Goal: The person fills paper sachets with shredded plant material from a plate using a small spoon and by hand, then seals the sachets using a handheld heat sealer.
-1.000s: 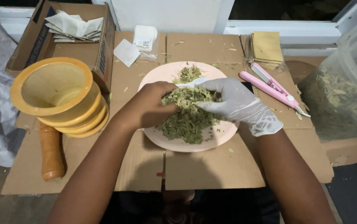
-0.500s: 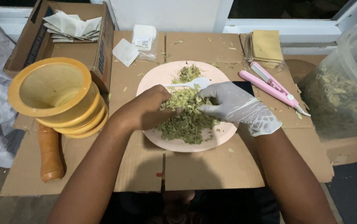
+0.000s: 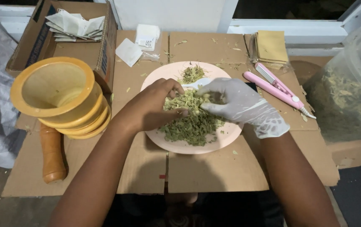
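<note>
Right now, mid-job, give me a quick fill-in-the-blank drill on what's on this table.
1. The right hand wears a white ____.
2. Both hands, the left hand too, are in the dried green leaves heaped on a round pink ____.
3. The wooden pestle lies left of the plate, beside the yellow ____.
4. The pink sealer tool lies to the ____ of the plate.

Missing words: glove; plate; mortar; right

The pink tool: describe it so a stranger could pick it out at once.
Start at the round pink plate of green dried leaves on the cardboard sheet. Just beyond the gloved right hand lies the pink tool, a slim hinged clamp. It alone is long and pink; the stack above it is flat, square and tan.
</note>
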